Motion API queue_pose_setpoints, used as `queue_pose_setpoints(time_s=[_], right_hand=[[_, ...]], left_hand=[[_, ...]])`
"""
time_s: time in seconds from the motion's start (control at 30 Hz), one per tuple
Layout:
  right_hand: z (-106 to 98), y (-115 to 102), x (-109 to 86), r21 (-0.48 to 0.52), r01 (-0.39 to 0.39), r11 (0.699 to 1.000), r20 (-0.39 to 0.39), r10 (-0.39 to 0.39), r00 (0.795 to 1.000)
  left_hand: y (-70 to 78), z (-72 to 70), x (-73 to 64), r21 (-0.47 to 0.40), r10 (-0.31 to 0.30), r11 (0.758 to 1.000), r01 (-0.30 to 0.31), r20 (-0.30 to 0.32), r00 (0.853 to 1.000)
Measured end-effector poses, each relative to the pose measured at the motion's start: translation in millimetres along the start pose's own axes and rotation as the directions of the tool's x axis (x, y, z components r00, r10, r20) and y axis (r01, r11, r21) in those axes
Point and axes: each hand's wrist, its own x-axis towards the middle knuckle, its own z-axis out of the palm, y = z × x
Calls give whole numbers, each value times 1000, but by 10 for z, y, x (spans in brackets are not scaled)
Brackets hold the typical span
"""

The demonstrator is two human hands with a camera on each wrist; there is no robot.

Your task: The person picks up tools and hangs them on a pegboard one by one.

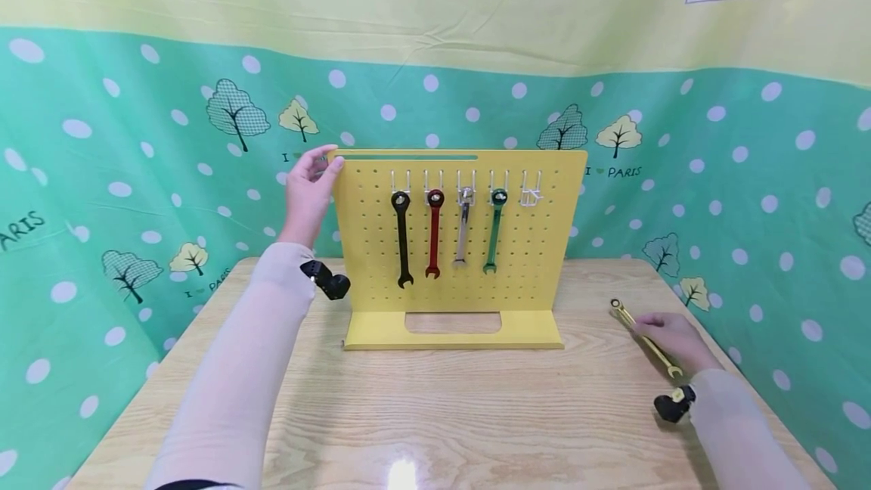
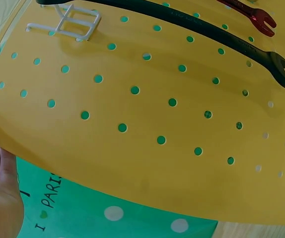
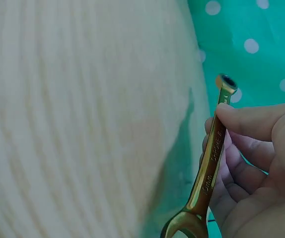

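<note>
My left hand (image 1: 309,191) grips the upper left corner of a yellow pegboard (image 1: 524,263), thumb at the front and fingers behind. To the right of the board, my right hand (image 1: 674,339) pinches a gold combination wrench (image 1: 653,346) between thumb and fingers. In the right wrist view its ring end points up and the open jaw down. Hanging in a row on the board's white hooks are a black wrench (image 1: 403,240), a red wrench (image 1: 434,237), a silver wrench (image 1: 464,229) and a green wrench (image 1: 495,233). The rightmost hook (image 1: 531,191) bears no wrench.
The pegboard's flat base (image 1: 381,327) stands on a light wooden table (image 1: 435,414). A green and yellow printed curtain (image 1: 422,97) hangs behind and at both sides. Small black devices are strapped to both wrists.
</note>
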Motion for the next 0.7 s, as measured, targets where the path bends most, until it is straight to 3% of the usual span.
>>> queue_pose_setpoints(time_s=[0.13, 0.33, 0.5, 0.7], right_hand=[[-7, -83, -9, 17, 47, 999, 6, -47, 999], [-25, -333, -24, -21, 155, 988, -53, -156, 986], [-45, -596, -22, -10, 192, 981, -95, -192, 977], [-72, -918, -109, 7, 211, 977, -82, -210, 974]], left_hand=[[-1, 1, 3, -5, -3, 1000, 3, 2, 1000], [-1, -3, 16, -9, -6, 1000, 6, -1, 1000], [4, -5, 18, -15, -11, 1000, 11, -1, 1000], [15, -5, 4, -9, -13, 1000, 13, 0, 1000]])
